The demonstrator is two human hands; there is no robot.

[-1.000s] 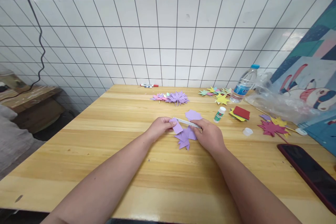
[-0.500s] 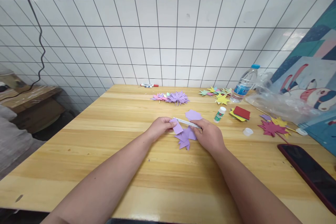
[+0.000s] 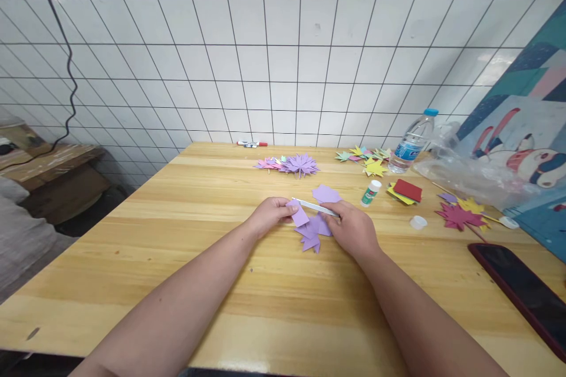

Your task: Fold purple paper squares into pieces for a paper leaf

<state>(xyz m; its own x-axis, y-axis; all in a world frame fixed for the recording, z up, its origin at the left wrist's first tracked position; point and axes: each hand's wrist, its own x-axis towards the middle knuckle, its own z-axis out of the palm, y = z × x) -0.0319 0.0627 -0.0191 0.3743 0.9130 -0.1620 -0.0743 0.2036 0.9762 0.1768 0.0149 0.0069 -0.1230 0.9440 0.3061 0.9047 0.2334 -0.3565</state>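
My left hand [image 3: 273, 212] pinches a small folded piece of purple paper [image 3: 298, 214] between thumb and fingers. In my right hand [image 3: 351, 226] is a slim, straight white tool [image 3: 315, 207]; the grip covers its near end, so its kind is unclear. The tool's far tip lies at the upper edge of the folded paper, by my left fingertips. Below the hands are cut purple paper pieces with pointed edges [image 3: 311, 242]. A flat purple paper piece [image 3: 326, 193] lies just beyond the tool.
Paper leaves [image 3: 299, 165] and more coloured leaves [image 3: 374, 166] lie toward the wall. On the right are a glue stick [image 3: 370, 194], red and yellow paper [image 3: 407, 190], a clear cap [image 3: 418, 222], a water bottle [image 3: 412, 142], a dark red leaf [image 3: 457, 215] and a phone [image 3: 524, 291].
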